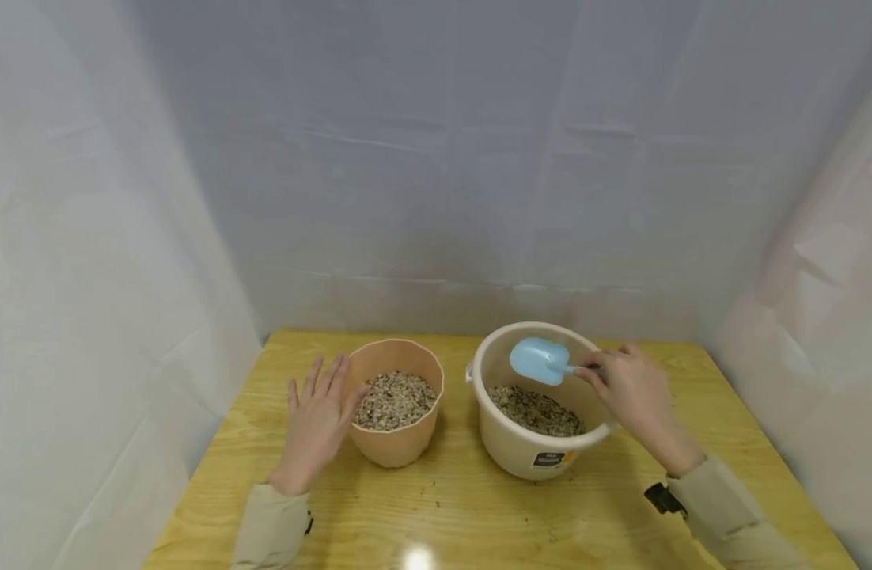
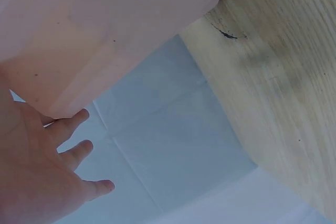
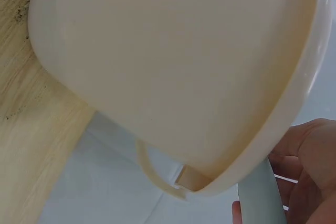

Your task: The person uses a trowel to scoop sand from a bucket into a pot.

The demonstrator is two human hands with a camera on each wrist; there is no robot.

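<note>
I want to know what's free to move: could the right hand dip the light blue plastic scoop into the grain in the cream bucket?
Probably yes. The right hand holds the light blue plastic scoop over the open cream bucket, with nothing between it and the grain.

I see bare tabletop (image 1: 479, 514) open along near edge. Narrow gap between peach pot (image 1: 396, 412) and cream bucket (image 1: 536, 408). Left hand (image 1: 316, 423) blocks pot's left flank, right hand (image 1: 631, 396) with blue scoop (image 1: 540, 360) over bucket's rim. White sheeting (image 1: 436, 174) walls off back and sides.
</note>
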